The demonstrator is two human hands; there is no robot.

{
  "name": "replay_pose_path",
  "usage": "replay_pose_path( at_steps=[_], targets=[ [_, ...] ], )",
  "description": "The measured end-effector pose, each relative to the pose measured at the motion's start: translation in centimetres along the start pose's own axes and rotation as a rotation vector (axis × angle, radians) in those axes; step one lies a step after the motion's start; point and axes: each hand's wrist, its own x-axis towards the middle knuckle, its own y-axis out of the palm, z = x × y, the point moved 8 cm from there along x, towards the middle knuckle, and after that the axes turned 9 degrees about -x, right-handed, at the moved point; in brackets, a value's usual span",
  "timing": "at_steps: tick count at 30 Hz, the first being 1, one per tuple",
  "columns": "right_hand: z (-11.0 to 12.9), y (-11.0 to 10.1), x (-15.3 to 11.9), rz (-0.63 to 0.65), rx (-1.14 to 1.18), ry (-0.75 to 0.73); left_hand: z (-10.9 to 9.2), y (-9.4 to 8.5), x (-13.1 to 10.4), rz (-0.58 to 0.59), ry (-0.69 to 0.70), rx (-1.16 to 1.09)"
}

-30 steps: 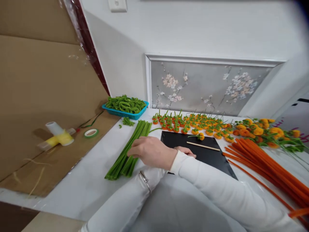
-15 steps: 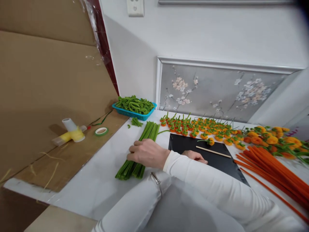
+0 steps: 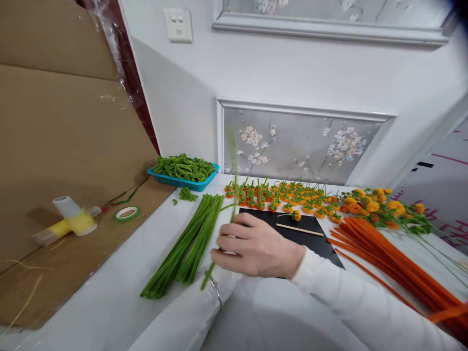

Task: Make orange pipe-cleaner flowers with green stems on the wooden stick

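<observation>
My right hand [image 3: 256, 246] is closed around a single green pipe cleaner [image 3: 236, 187], held nearly upright and blurred at its top. Left of that hand, a bundle of green pipe cleaners [image 3: 179, 248] lies on the white table, split into two groups. My left sleeve [image 3: 190, 312], with a bracelet [image 3: 215, 290] at the wrist, passes below my right hand. The left hand itself is hidden behind the right one. A black mat [image 3: 307, 239] lies partly covered by my right hand, bearing a pale thin stick [image 3: 300, 230] and an orange flower [image 3: 296, 215].
A blue basket [image 3: 204, 185] of bent green pieces stands at the back. Rows of small orange flowers [image 3: 285, 197] line the wall side. Orange pipe cleaners [image 3: 387, 263] and flower stems [image 3: 373, 207] lie right. Green tape [image 3: 127, 213] and a yellow-wrapped tube [image 3: 69, 219] sit left on cardboard.
My right hand has lifted off the green bundle and moved right, drawing out one pipe cleaner. The left hand, partly seen before, is now hidden. The view has shifted right and up.
</observation>
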Motion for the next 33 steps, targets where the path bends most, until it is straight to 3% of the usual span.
replay_pose_path(
  at_steps=[6, 9, 11, 14, 17, 22, 33],
  targets=[
    [-6.1, -4.0, -11.3, 0.119, -0.198, 0.559, -1.8, 3.4, 1.9, 0.181, 0.02, -0.347],
    [-8.1, -3.9, -16.6, 0.089, -0.205, 0.804, -2.2, 4.4, 2.7, 0.261, 0.009, -0.453],
    [-8.3, -3.3, -18.5, 0.043, -0.159, 0.861, -1.9, 4.4, 2.9, 0.285, -0.024, -0.505],
    [-7.9, -2.3, -19.5, 0.024, -0.12, 0.859, -1.3, 4.0, 2.9, 0.293, -0.119, -0.682],
    [-7.6, -2.4, -19.7, -0.015, -0.122, 0.891, -1.4, 3.4, 3.0, 0.262, -0.13, -0.75],
    [-7.3, -2.7, -19.6, -0.042, -0.146, 0.895, -2.5, 2.9, 3.0, 0.234, -0.076, -0.719],
    [-6.6, -2.2, -18.4, -0.024, -0.083, 0.85, -3.0, 4.1, 2.7, 0.279, -0.006, -0.584]
  ],
)
